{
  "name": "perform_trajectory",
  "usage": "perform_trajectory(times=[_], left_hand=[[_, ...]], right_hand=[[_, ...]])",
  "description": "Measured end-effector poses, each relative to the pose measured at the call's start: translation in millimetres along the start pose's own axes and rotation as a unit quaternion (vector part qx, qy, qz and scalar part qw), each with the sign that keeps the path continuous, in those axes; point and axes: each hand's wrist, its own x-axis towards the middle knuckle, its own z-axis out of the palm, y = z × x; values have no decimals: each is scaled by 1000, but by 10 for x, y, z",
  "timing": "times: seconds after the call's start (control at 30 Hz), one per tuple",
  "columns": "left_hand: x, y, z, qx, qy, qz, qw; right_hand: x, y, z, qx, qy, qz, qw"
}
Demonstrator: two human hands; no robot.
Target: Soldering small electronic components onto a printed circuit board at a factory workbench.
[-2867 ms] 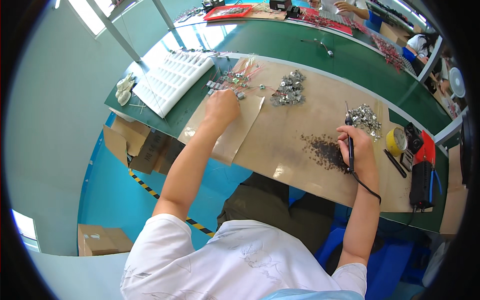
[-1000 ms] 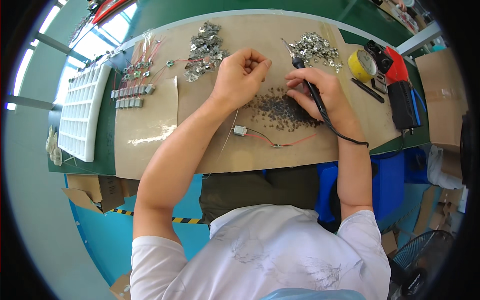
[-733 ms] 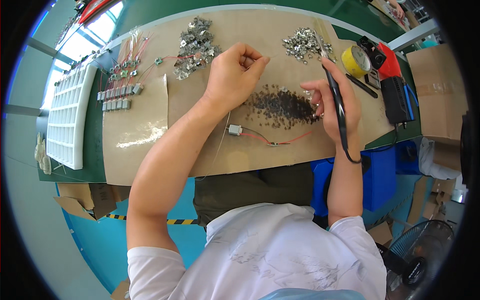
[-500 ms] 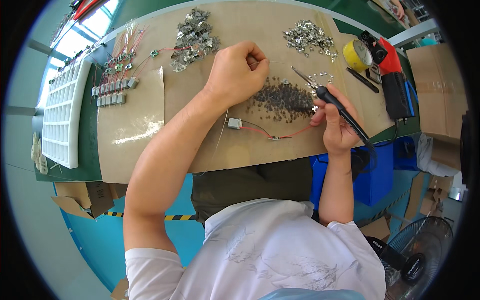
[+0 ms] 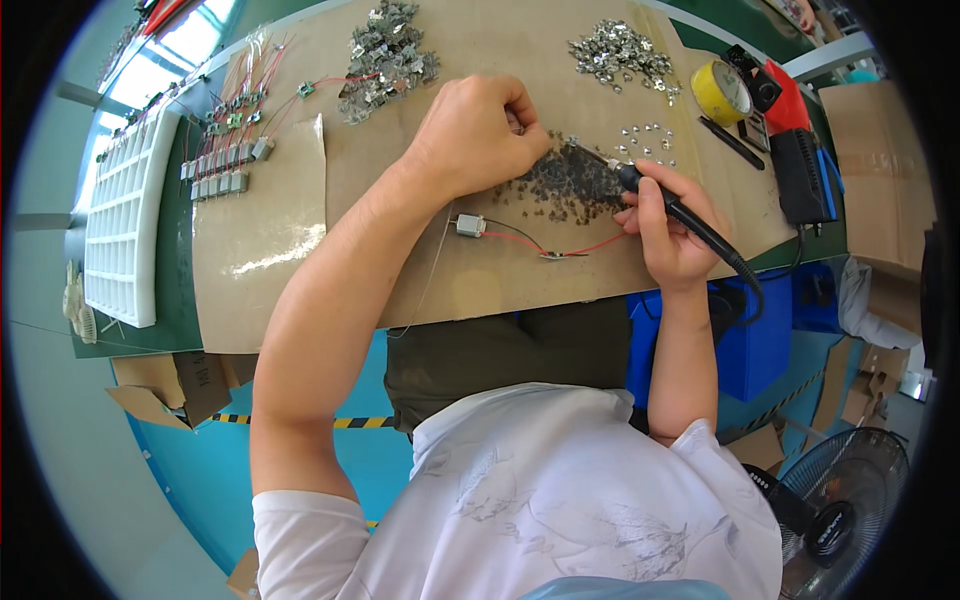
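Above the far side of a loose heap of small dark-brown pieces (image 5: 568,190), a slim black-handled soldering iron (image 5: 700,226) hangs in the person's right hand (image 5: 680,240), thumb and fingers clamped around the handle. Its long axis runs aslant, the black cable end toward the near right of the heap and the bare metal tip pointing far left, close to the left hand's fingertips; whether the tip touches anything cannot be made out. The left hand (image 5: 475,137), to the far left of the heap, has its thumb and fingers drawn together on a thin pale wire (image 5: 434,268), which trails from under the wrist toward the person; the wire's upper stretch is hidden by the hand. Left of the heap and nearer the person lies a small silver-grey boxy motor (image 5: 469,225), with red and black leads running rightward to a tiny narrow circuit board (image 5: 553,255) on the heap's near side. Another red lead (image 5: 600,243) goes on from the board toward the right hand, its far end hard to follow. Beyond the heap to the right are scattered shiny metal bits (image 5: 648,142); a pile of grey flat metal plates (image 5: 388,65) lies far left of it, cut off by the upper edge.
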Motion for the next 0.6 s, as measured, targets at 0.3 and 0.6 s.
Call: perform_trajectory(times=[0.3, 0.6], left_hand=[[-9, -44, 24, 16, -1, 15, 1000], [-10, 7, 8, 16, -10, 2, 1000]], right_hand=[[33, 4, 5, -22, -20, -19, 999], [27, -11, 10, -7, -7, 5, 1000]])
